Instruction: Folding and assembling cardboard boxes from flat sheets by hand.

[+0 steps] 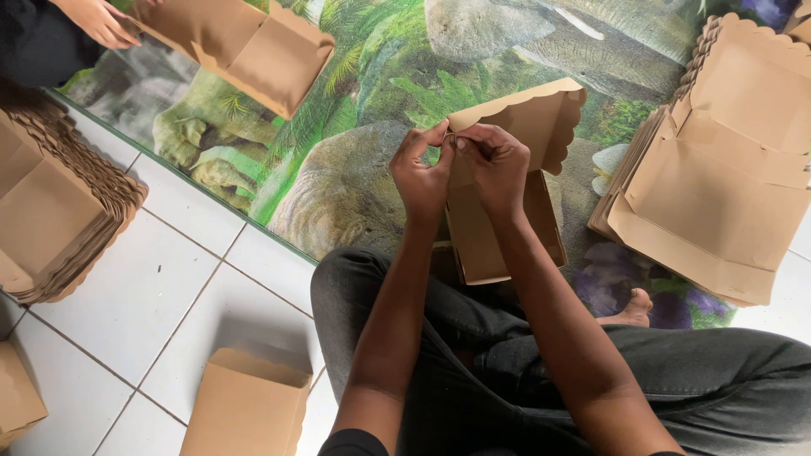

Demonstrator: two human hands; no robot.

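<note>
White floor tiles and a printed mat lie below; at frame centre, left hand and right hand both pinch a brown box.

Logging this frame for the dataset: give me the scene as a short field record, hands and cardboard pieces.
left hand: left hand pinches the scalloped flap corner of the half-folded brown cardboard box
right hand: right hand in a pinch grip on the same corner
box position: above the lap, over the printed jungle floor mat
flat blanks: stack of flat brown cardboard blanks at right, another stack at left
other person: hand holding another brown box, top left
</note>
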